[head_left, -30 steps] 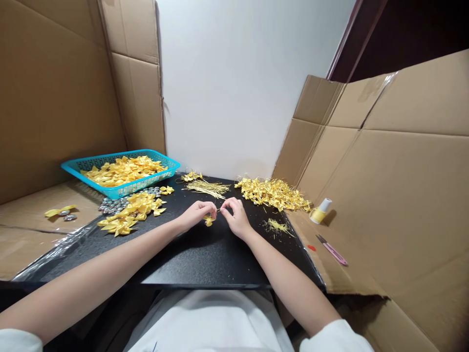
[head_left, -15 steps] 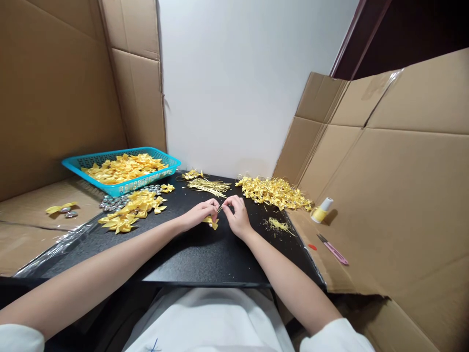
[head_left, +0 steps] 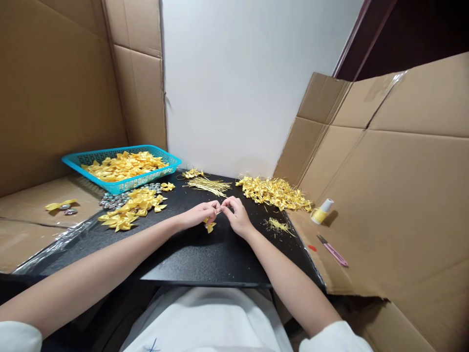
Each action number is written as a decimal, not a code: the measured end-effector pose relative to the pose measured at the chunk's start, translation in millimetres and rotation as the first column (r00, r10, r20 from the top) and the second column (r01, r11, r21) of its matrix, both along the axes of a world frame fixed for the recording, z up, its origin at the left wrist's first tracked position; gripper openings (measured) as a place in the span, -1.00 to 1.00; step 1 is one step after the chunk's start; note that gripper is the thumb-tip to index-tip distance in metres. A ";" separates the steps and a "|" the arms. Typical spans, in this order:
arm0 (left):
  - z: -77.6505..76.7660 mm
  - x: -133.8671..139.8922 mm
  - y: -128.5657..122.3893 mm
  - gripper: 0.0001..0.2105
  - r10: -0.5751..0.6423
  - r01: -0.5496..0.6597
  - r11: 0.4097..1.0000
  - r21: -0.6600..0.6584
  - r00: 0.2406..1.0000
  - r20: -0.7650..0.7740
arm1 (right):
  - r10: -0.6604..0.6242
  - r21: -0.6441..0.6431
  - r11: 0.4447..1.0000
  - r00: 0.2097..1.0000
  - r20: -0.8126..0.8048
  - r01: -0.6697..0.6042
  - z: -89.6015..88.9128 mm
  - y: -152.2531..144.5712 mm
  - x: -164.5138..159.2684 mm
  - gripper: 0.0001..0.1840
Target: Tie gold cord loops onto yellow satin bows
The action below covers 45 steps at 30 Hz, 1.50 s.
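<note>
**Both hands working a gold tie (head_left: 219, 211) on a yellow bow (head_left: 210, 227)**

Bow is showing a satin sheen, pointed tails; it's hanging just under the left hand (head_left: 201, 214), over mid-table. Left fingers are curling closed and gripping it; exact contact is hidden. Right hand (head_left: 236, 216): thumb and fingertips are pinching the thin tie, close to the left fingertips.

Materials: glossy bows are piling up at left (head_left: 141, 203), next to shiny silver domed pieces (head_left: 113, 201). Blue plastic basket (head_left: 139, 182), perforated walls, is holding more bows. Straight metallic strands (head_left: 208, 186) are lying in a loose bundle beyond the hands. Bows with wiry ends are forming a heap at right (head_left: 274, 191); fine yellow clippings (head_left: 278, 225) are lying nearer.

Surface/room: table (head_left: 183, 261) is black, speckled. Cardboard panels (head_left: 410, 195) are flanking it, white wall (head_left: 238, 88) is standing behind. Right-hand cardboard is carrying a yellow-and-white spool (head_left: 322, 212), pink-handled snips (head_left: 335, 253), a red scrap (head_left: 312, 248).

Vs half a second ago: bow is hanging turned a bit differently, fingertips are sitting slightly closer together. Piles and tools are staying put.
</note>
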<state>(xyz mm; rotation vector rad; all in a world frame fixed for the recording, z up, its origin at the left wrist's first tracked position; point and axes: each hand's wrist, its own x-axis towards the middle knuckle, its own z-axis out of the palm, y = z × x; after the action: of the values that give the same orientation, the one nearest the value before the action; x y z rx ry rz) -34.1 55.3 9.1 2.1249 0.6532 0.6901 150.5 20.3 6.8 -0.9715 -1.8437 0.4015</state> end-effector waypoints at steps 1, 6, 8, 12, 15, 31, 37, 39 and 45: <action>0.8 -0.5 -0.8 -0.75 -0.008 0.008 1.000 0.003 1.000 0.004 | 0.017 -0.014 1.000 1.000 -0.008 -0.017 0.5 0.5 0.7 -0.85; 3.5 -1.0 -3.6 -0.69 0.002 -0.003 1.000 0.008 0.999 0.049 | 0.056 -0.096 0.993 0.993 -0.101 -0.065 -2.6 4.9 3.7 -0.93; 4.3 -0.2 -4.2 -0.62 0.017 -0.017 1.000 0.003 0.997 0.071 | 0.064 -0.140 0.986 0.986 -0.152 -0.085 -5.1 7.0 4.4 -0.89; 5.3 1.8 -4.9 -0.64 0.044 -0.043 0.999 -0.008 0.994 0.101 | 0.094 -0.210 0.966 0.965 -0.244 -0.148 -8.4 9.0 4.1 -0.76; 5.3 2.9 -4.9 -0.65 0.066 -0.065 0.998 -0.012 0.992 0.106 | 0.109 -0.234 0.955 0.948 -0.300 -0.184 -9.9 9.2 2.5 -0.69; 11.6 -0.8 -4.9 -0.71 0.176 -0.167 0.982 -0.089 0.978 0.112 | 0.064 -0.139 0.987 0.986 -0.155 -0.086 -6.7 3.1 -0.2 -0.90; 15.5 -9.0 -2.5 -0.70 0.157 -0.150 0.984 -0.100 0.986 0.061 | 0.031 -0.086 0.995 0.996 -0.088 -0.039 -6.3 0.7 -0.2 -0.94; 15.5 -11.6 0.1 -0.70 0.145 -0.140 0.987 -0.084 0.988 0.048 | 0.021 -0.078 0.997 0.997 -0.078 -0.027 -7.2 1.0 -0.5 -0.94; 13.2 -13.0 4.8 -0.68 0.154 -0.154 0.987 0.040 0.988 0.007 | -0.007 -0.068 0.998 0.998 -0.069 0.002 -10.6 5.0 -0.9 -0.94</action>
<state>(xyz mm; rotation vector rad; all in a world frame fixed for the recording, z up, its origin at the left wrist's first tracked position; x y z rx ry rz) -47.1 60.1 22.3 2.1251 0.8137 0.7976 149.6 25.3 -3.8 -0.9953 -1.7748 0.4918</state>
